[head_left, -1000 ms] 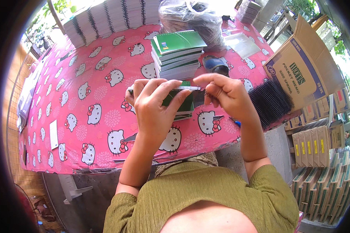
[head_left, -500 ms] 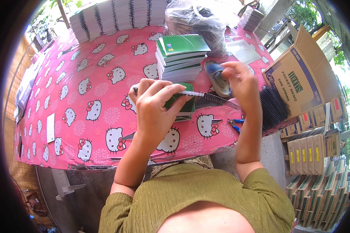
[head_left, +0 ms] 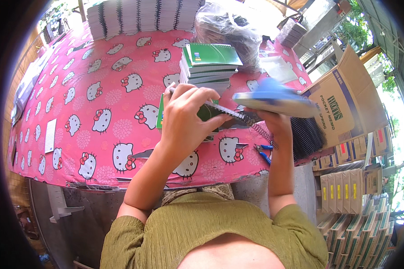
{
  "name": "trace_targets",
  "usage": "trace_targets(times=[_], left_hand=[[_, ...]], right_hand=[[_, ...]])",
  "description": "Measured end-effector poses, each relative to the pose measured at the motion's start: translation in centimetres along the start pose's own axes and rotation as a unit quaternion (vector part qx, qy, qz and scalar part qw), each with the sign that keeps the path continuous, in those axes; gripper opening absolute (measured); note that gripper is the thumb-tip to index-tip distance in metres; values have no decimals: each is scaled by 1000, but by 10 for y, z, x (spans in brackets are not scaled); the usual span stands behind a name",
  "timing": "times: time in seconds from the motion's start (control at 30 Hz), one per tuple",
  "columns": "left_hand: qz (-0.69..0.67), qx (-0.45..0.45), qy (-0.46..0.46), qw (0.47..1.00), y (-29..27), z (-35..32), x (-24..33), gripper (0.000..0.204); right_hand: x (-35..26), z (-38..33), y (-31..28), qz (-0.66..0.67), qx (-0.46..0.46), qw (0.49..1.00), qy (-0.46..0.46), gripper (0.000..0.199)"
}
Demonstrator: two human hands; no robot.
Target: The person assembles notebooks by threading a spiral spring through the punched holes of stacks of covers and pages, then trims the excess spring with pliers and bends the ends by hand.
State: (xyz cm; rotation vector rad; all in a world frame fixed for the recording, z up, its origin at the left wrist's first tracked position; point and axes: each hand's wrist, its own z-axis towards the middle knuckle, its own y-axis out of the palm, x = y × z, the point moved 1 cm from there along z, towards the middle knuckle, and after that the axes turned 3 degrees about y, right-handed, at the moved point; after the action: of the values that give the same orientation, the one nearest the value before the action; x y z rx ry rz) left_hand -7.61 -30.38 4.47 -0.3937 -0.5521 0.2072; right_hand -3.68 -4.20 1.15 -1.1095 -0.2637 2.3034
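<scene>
My left hand (head_left: 186, 114) grips a notebook (head_left: 205, 112) with a dark cover, its bound edge toward me. A black spiral coil (head_left: 264, 133) runs partly along that edge and sticks out loose to the right. My right hand (head_left: 276, 122) holds up a blue, pale-soled slipper (head_left: 276, 101), blurred by motion, just right of the notebook. Beneath my left hand, green notebooks (head_left: 160, 112) show in part. Behind them stands a taller stack of green notebooks (head_left: 211, 60). Blue-handled cutters (head_left: 264, 154) lie near the table's front edge.
A heap of black coils (head_left: 307, 136) lies at the right beside an open cardboard box (head_left: 345, 98). Spiral-bound notebooks (head_left: 143, 15) line the back of the pink table (head_left: 121, 116), next to a plastic bag (head_left: 229, 33). Packed cartons (head_left: 341, 190) stand at the lower right.
My right hand has taken hold of the slipper and lifted it off the table, bringing it beside the notebook. My left hand still grips the notebook, now tilted down to the right.
</scene>
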Motion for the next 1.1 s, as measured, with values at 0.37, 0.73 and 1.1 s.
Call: trace_targets(times=[0.37,0.73,1.1], left_hand=[[-25,-26,-69,997,0,4,4,48],[-134,73,-152,977,-16,-6,-21,46],[-438,105,-287,845,-16,-22,-40,34]], right_hand=[[-38,23,7,415,-128,895,98,25],[-45,50,39,1,-101,986,130,20],[-55,61,57,91,-143,973,157,34]])
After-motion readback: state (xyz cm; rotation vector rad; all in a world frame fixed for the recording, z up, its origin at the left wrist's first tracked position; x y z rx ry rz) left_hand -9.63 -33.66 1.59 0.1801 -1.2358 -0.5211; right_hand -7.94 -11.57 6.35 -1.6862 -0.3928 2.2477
